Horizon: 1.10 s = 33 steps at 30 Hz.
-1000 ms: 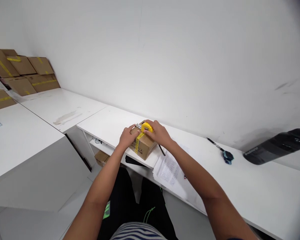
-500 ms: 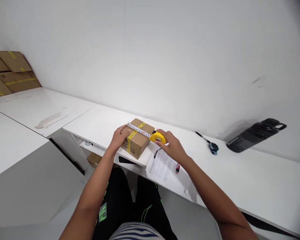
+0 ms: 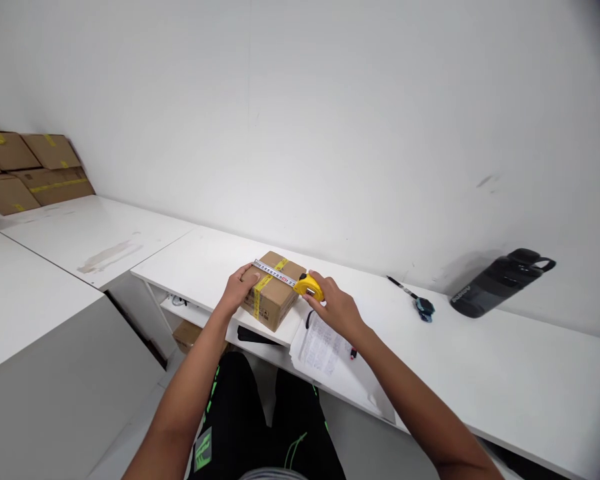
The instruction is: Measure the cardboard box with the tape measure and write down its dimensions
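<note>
A small cardboard box (image 3: 275,300) with yellow tape crossing its top lies on the white desk. The blade (image 3: 275,272) of a tape measure runs flat across the box's top, with printed numbers facing up. My left hand (image 3: 239,288) is closed at the box's left edge, its thumb on top beside the blade's end; the other fingers are partly hidden. My right hand (image 3: 337,307) is wrapped round the yellow tape measure (image 3: 309,287) at the box's right edge. Just below the right hand lies a sheet of paper with writing (image 3: 320,347).
A dark bottle (image 3: 497,283) leans near the wall at right. Left of it lies a dark object with a strap, perhaps a watch (image 3: 424,307). A red-and-black pen (image 3: 353,353) is by the papers. Stacked cartons (image 3: 55,187) stand far left. An open shelf (image 3: 200,310) runs below the desk.
The head view has tilted up slightly, so the desk appears lower. The tape measure's case has shifted a little left, closer against the box. Both hands keep their hold.
</note>
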Motion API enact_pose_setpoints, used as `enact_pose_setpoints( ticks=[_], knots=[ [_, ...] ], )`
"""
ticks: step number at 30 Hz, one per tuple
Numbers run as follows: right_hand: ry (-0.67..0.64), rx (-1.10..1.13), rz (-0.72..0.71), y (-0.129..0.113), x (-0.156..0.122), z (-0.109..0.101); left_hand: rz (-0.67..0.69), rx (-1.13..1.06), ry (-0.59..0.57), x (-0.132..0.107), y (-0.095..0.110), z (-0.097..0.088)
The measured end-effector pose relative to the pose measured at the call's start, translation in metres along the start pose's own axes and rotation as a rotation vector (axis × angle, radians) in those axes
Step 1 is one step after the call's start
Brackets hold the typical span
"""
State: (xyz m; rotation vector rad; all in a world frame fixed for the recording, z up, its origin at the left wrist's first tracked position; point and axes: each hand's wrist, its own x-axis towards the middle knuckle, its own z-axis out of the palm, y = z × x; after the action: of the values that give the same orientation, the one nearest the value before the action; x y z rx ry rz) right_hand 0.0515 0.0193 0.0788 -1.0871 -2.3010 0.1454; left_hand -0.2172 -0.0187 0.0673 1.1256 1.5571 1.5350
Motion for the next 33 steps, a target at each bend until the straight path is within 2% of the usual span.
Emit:
enact_pose_setpoints(
  ticks=[7, 12, 16, 19, 25, 33],
  knots=[
    [0.038, 0.103, 0.002, 0.003, -0.001, 0.01, -0.007, -0.009, 0.003, 0.002, -0.002, 0.0],
    [0.065, 0.344, 0.078, 0.011, -0.009, 0.032, -0.03, -0.016, 0.002, 0.002, 0.0, -0.002],
    [0.11, 0.619, 0.235, 0.013, -0.018, 0.056, -0.025, 0.015, -0.003, 0.005, -0.002, -0.002],
    [0.117, 0.723, 0.358, 0.007, -0.019, 0.07, -0.022, 0.017, 0.0, 0.009, -0.005, -0.002],
    [0.135, 0.779, 0.411, -0.001, -0.017, 0.084, -0.024, -0.008, -0.006, 0.013, -0.007, -0.002],
    [0.109, 0.753, 0.436, -0.004, -0.023, 0.081, 0.003, -0.037, -0.005, 0.009, -0.01, -0.001]
  ],
)
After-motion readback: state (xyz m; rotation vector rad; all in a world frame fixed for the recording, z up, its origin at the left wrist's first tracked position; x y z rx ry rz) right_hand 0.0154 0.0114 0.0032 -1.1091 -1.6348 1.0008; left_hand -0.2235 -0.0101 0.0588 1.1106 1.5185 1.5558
